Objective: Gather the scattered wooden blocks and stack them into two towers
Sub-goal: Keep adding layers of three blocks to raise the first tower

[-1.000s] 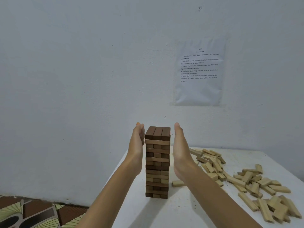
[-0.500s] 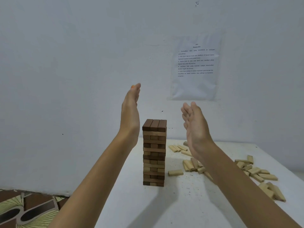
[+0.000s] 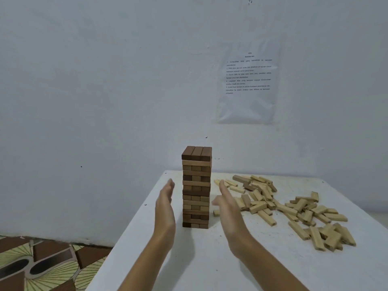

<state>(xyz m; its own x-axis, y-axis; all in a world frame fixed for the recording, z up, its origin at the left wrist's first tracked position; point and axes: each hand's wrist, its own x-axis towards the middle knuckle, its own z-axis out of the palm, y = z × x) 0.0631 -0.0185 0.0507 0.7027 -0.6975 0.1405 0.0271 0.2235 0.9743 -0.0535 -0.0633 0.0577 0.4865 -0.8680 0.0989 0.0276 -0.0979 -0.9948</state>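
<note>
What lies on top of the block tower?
Three dark blocks side by side form the top layer of the tower; nothing rests on them. Its inside is hidden.

One tower is stood upright on the tabletop, near its far left corner. The left hand is held just left of the tower, and the right hand just right of it. Loose blocks are strewn over the right half, from the far edge toward the right edge. A sheet is fixed to the wall behind.
</note>
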